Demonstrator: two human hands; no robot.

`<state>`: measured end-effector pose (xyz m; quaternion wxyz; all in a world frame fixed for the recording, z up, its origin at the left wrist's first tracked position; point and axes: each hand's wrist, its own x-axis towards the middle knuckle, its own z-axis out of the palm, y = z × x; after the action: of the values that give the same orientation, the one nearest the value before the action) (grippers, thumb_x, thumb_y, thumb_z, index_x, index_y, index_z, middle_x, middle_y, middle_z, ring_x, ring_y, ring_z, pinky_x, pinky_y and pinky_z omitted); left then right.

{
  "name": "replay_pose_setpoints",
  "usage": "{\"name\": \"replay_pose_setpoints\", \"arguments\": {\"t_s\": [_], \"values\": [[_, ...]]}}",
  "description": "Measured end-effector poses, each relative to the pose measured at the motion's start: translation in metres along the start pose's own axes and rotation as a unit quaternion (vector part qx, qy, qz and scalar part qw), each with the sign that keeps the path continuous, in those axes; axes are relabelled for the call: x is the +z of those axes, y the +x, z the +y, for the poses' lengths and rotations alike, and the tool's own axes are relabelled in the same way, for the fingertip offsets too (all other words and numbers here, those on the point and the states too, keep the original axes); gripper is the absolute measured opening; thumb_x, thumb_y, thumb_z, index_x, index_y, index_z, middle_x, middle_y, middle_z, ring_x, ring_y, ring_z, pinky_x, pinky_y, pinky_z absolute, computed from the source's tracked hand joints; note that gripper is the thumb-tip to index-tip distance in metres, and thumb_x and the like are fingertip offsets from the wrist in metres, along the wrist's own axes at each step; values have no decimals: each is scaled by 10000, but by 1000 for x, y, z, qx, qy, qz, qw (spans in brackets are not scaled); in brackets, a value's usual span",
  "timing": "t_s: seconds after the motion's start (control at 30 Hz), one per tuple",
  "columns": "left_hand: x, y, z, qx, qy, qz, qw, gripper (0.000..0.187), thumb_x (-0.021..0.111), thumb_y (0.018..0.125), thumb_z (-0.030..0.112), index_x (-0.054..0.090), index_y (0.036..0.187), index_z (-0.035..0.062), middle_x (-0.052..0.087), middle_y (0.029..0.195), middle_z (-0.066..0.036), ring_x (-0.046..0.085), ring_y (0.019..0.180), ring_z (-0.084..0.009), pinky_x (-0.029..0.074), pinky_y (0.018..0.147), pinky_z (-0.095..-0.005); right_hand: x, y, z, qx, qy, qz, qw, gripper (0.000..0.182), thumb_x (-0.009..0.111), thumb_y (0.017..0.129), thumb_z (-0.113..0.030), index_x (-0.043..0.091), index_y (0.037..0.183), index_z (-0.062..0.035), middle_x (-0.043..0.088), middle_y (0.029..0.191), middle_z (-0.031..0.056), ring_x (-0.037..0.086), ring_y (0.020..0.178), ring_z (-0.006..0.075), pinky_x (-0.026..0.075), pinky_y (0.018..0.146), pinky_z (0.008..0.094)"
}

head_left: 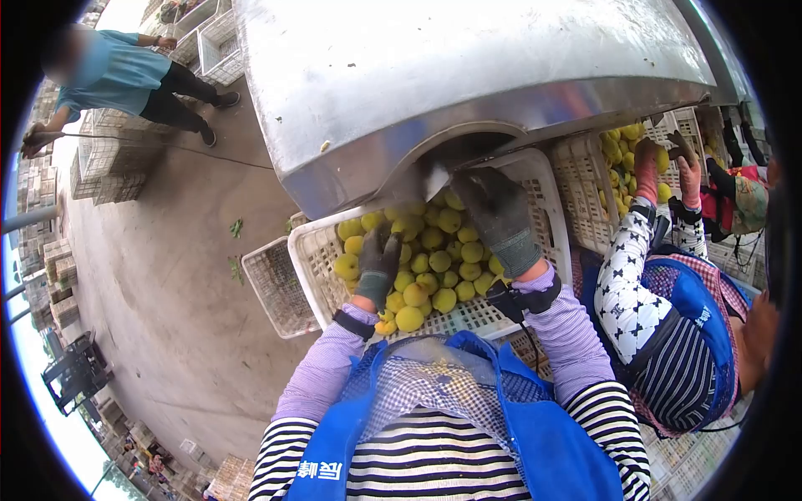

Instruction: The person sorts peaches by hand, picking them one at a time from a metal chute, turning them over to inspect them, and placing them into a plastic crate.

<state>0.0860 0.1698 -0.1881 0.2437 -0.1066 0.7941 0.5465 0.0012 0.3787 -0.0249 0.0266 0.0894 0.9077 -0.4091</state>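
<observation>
A white plastic crate [307,260] in front of me holds many round yellow-green fruits [440,261] that look like peaches. My left hand [380,260], in a dark glove, rests on the fruit at the crate's left side with its fingers spread. At the far right side of the pile is my right hand [494,213], also gloved, its fingers stretched out flat beside the machine's dark opening [455,150]. I see no fruit gripped in either hand. Some fruits near the opening are blurred.
A large metal machine [468,50] overhangs the crate. Another crate [288,288] stands on the floor to the left. On the right, a co-worker's gloved hands [647,171] are over a fruit-filled crate [581,188]. A person in blue [117,71] stands by stacked crates [113,159].
</observation>
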Motion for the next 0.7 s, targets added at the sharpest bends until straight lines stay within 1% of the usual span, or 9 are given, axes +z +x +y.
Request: {"name": "replay_pose_setpoints", "arguments": {"t_s": [0.03, 0.07, 0.17, 0.27, 0.37, 0.47, 0.53, 0.63, 0.7], "values": [[7, 4, -16, 89, 188, 8, 978, 477, 584, 931, 367, 523, 1327, 109, 606, 1245, -118, 582, 1120, -329, 472, 950, -479, 5, -13, 33, 40, -79, -39, 995, 295, 656, 880, -340, 693, 1046, -99, 714, 966, 95, 682, 891, 339, 533, 766, 455], [14, 9, -15, 79, 270, -38, 959, 589, 663, 866, 368, 493, 1363, 102, 560, 1289, -186, 550, 1172, -397, 446, 1011, -462, 12, -23, 69, 82, -157, -79, 981, 330, 657, 878, -352, 686, 1089, -100, 719, 994, 106, 682, 917, 352, 535, 791, 457], [50, 30, -52, 153, 450, -4, 880, 599, 626, 861, 359, 464, 1389, 127, 476, 1403, -159, 501, 1247, -376, 416, 1034, -496, 56, -36, 169, 126, -203, -134, 962, 448, 654, 873, -392, 621, 1215, -103, 676, 1129, 159, 642, 1038, 366, 515, 877, 452], [63, 55, -53, 67, 353, -138, 923, 672, 647, 849, 379, 408, 1429, 139, 397, 1468, -171, 465, 1296, -378, 427, 1033, -496, 105, -30, 231, 144, -285, -149, 936, 543, 644, 870, -425, 561, 1300, -104, 613, 1261, 188, 588, 1161, 350, 476, 963, 448], [58, 60, -26, -86, 341, -204, 913, 701, 660, 841, 384, 381, 1445, 164, 393, 1466, -183, 481, 1282, -384, 455, 1003, -496, 123, -21, 225, 33, -257, -91, 961, 534, 617, 882, -431, 564, 1304, -108, 558, 1341, 172, 525, 1251, 317, 434, 1020, 433], [77, 49, -66, -39, 354, -133, 925, 733, 674, 834, 397, 357, 1456, 176, 401, 1437, -209, 521, 1234, -394, 481, 968, -486, 176, -25, 274, 69, -326, -79, 940, 660, 674, 816, -428, 489, 1369, -117, 506, 1393, 188, 527, 1253, 329, 484, 968, 481], [100, 36, -85, -30, 375, -145, 915, 770, 682, 831, 416, 332, 1468, 163, 414, 1419, -217, 535, 1216, -392, 482, 965, -483, 165, -22, 264, 98, -214, -171, 957, 647, 663, 838, -397, 474, 1389, -115, 498, 1402, 192, 532, 1246, 338, 491, 957, 486], [101, 35, -68, -5, 382, -167, 909, 809, 684, 839, 429, 296, 1482, 128, 451, 1391, -234, 549, 1201, -389, 484, 959, -482, 126, -24, 234, 193, -126, -290, 929, 640, 659, 863, -337, 442, 1425, -119, 503, 1401, 166, 567, 1201, 325, 523, 915, 460], [97, 43, -72, 38, 354, -167, 919, 812, 682, 850, 421, 288, 1483, 99, 474, 1378, -243, 553, 1195, -390, 486, 954, -477, 94, -36, 213, 299, 59, -301, 903, 645, 662, 873, -306, 424, 1443, -121, 505, 1398, 136, 593, 1162, 307, 541, 892, 426]]}}
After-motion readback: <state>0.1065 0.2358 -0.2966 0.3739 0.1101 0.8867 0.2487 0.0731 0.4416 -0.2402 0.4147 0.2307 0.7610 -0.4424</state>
